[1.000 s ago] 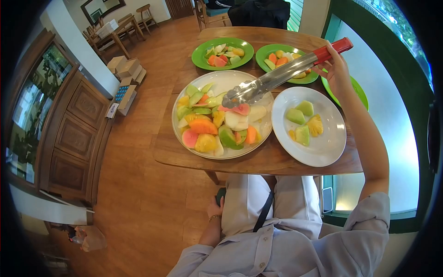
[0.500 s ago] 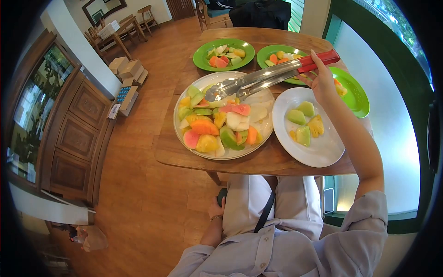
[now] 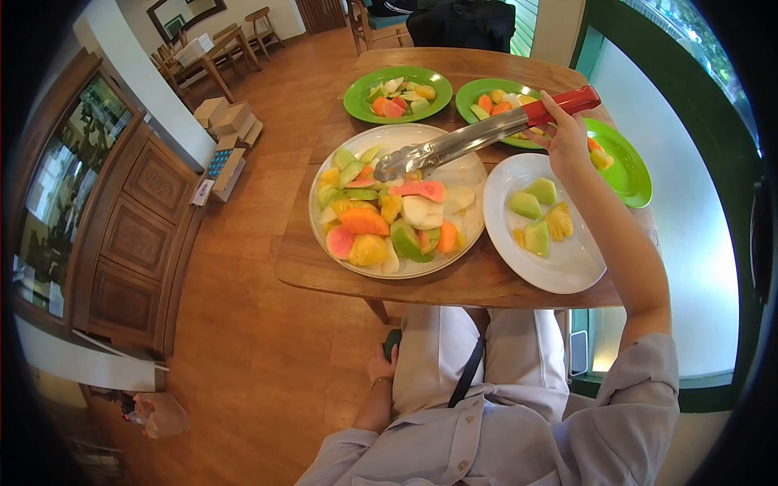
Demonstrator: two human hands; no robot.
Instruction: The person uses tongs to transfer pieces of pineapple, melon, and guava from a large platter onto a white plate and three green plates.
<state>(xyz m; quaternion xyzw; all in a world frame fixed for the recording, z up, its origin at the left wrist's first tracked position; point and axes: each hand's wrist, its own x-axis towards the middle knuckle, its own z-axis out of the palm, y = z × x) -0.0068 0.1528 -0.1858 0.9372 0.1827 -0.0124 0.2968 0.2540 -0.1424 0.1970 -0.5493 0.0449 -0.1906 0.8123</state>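
Note:
My right hand (image 3: 562, 134) is closed round the red handle of metal tongs (image 3: 478, 138). The tips of the tongs touch the fruit at the top of a large round plate (image 3: 318, 231) piled with cut fruit (image 3: 365, 220). Right of it, partly under my right forearm, a white plate (image 3: 506, 263) bears several green and yellow pieces (image 3: 536, 239). My left hand (image 3: 382, 362) hangs beside my left thigh, its fingers at a dark green object (image 3: 392, 343) that I cannot make out.
Three green plates with fruit stand farther back: one at the left (image 3: 352, 104), one in the middle (image 3: 466, 91), one at the right (image 3: 636, 174). All are on the wooden table (image 3: 324, 282). Cardboard boxes (image 3: 231, 121) and a carved cabinet (image 3: 134, 243) stand at the left.
The arms of the tongs have come together, with their tips still at the top of the fruit pile. The view has shifted slightly. My left hand has stayed beside my thigh.

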